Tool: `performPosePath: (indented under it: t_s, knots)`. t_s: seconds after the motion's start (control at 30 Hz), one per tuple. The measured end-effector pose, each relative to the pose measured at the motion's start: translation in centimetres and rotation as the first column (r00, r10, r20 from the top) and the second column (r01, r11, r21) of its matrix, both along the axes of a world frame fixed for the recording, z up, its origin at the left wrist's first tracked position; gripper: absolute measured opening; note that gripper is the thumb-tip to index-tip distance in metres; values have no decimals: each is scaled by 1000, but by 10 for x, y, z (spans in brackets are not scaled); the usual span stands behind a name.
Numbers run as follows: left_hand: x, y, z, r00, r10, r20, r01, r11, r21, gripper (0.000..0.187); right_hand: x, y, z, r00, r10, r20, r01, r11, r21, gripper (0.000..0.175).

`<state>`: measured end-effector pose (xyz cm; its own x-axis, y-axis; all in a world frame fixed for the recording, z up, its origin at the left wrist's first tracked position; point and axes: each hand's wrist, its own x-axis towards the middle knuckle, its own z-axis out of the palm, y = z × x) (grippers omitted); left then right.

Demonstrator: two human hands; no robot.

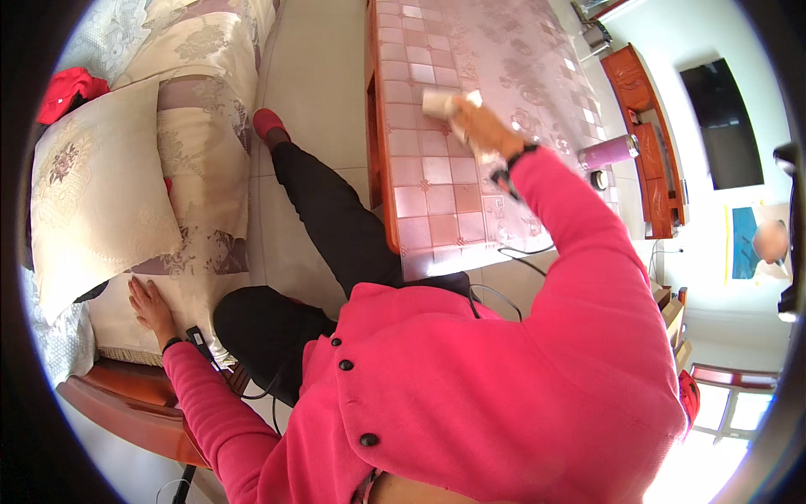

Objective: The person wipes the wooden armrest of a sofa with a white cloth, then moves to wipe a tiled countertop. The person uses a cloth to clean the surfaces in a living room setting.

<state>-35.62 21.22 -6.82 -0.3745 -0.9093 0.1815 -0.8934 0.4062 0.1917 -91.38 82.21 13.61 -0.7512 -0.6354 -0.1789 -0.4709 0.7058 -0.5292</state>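
Note:
My right hand (485,126), blurred, is over the table (441,208), which has a pink checked cover under a clear sheet. It is closed on a white cloth or tissue (439,103); which of the two I cannot tell. A small dark object (504,179) shows beside that wrist, too blurred to name. On the left, my left hand (150,305) lies with fingers apart on the cream patterned sofa cover (201,233), just below a cream embroidered cushion (107,189). It holds nothing.
A purple vacuum flask (607,152) and a small round dark-rimmed item (599,180) are at the table's far right. Black cables hang by the table's near corner (529,261). A black adapter (198,340) lies near my left wrist. Beyond stand a wooden cabinet (648,151) and a television (721,123).

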Motion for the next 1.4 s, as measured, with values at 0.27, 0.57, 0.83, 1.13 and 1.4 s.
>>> performPosePath:
  t_s: [0.27, 0.57, 0.83, 1.13, 1.4]
  knots:
    - [-17, 12, 21, 998, 55, 30, -56, 997, 56, 60, 222, 94, 21, 991, -34, 133, 8, 982, 188, 23]
    - [-10, 6, 13, 1000, 7, 10, -8, 999, 47, 58, 226, 79, 9, 939, 108, -325, -129, 991, -43, 32]
    - [-6, 11, 4, 1000, 17, 0, -17, 999, -29, 58, 194, 67, 0, 913, 265, -311, -198, 953, 231, 48]
    - [-20, 28, 22, 998, 43, -45, -45, 998, -35, 57, 123, 43, -3, 909, 326, -259, -285, 941, 182, 53]
    - [-23, 31, 23, 998, 54, -21, -56, 995, -81, 56, 45, -16, -15, 858, 317, -404, -323, 945, 54, 48]
